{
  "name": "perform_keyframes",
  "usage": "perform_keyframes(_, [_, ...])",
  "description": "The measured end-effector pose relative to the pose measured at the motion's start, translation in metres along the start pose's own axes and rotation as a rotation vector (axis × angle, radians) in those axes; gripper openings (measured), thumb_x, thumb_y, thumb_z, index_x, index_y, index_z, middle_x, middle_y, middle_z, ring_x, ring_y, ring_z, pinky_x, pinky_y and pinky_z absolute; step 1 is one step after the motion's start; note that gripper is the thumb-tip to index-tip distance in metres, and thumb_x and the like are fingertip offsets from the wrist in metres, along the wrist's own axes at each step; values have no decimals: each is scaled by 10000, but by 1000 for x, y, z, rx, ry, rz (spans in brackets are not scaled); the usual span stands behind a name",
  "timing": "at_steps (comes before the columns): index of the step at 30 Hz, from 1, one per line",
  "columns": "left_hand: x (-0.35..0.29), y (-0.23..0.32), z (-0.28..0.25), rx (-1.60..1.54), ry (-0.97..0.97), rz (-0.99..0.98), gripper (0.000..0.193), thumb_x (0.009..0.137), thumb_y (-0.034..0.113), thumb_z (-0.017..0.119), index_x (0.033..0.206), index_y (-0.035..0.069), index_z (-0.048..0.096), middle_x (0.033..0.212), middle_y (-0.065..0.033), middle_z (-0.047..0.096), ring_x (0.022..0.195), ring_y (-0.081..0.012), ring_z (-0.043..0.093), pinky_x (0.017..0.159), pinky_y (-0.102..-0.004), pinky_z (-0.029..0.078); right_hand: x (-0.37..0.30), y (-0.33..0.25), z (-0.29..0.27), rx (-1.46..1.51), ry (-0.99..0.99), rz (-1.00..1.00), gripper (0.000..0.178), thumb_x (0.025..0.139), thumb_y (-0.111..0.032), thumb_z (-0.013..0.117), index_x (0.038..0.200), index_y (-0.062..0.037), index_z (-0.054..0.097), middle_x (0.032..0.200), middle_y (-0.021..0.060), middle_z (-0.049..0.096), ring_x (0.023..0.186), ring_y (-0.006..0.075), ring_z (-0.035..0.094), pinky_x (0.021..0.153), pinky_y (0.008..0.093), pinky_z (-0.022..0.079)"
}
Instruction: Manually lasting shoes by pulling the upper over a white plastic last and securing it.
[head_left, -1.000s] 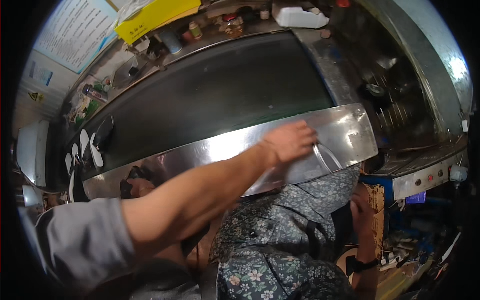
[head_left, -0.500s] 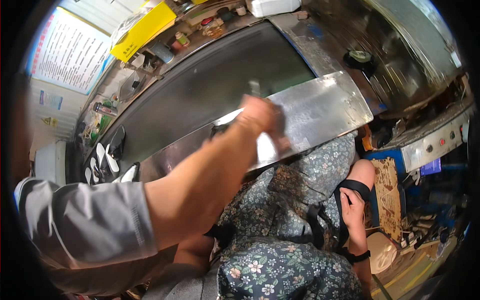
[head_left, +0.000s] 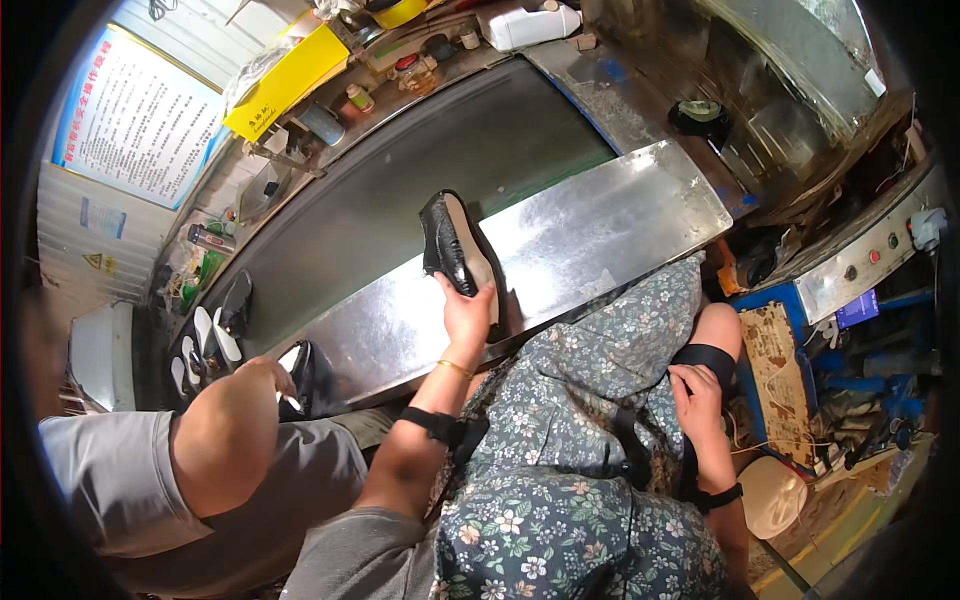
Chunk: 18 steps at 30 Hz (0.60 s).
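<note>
A glossy black leather shoe with a long beige face lies across the polished metal plate, reaching over the dark belt. I cannot tell whether the beige part is sole or lining. My left hand, below a gold bangle, is closed around the shoe's near part, thumb on one side and fingers on the other. My right hand rests on my leg by a black band at the knee, fingers loosely extended, holding nothing I can see. Floral cloth covers my lap.
A co-worker's bent arm is at the left, its hand beside another black shoe. The metal plate borders the dark belt. More shoes, a yellow box, jars and a white jug stand around; a control panel is at right.
The co-worker's arm, stretched across the plate before, has drawn back left toward the shoes there. My left hand and the black shoe now show plainly. My right hand has stayed on my leg.
</note>
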<state>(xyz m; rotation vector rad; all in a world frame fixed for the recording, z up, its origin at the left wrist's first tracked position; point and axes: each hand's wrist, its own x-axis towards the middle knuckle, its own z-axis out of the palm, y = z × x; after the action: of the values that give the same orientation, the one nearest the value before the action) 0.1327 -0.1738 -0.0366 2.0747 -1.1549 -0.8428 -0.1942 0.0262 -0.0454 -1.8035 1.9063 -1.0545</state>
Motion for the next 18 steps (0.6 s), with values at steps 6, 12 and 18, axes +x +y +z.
perform_keyframes(6, [-67,81,-57,-920,-864,-158,520,843,102,688,1297,-25,468,1064,-117,647,897,-190,652,776,-314,550,56,-24,-17,419,-53,99,222,925,-88,620,1111,30,639,1049,140,698,952,184,666,814,295,509])
perform_keyframes(12, [-103,97,-40,-199,-794,1239,731,695,86,779,1367,34,495,1245,-251,591,1041,-383,643,880,-390,526,129,-81,-86,703,186,-272,779,863,-260,739,1473,-34,310,1367,113,488,1197,170,501,981,291,424])
perform_keyframes(18, [-90,103,-25,-203,-237,1805,368,777,47,675,1124,163,640,1135,-158,662,1011,-314,658,894,-393,525,23,-103,-123,923,202,93,588,979,-368,430,1384,57,409,1296,189,565,1151,279,579,999,427,459])
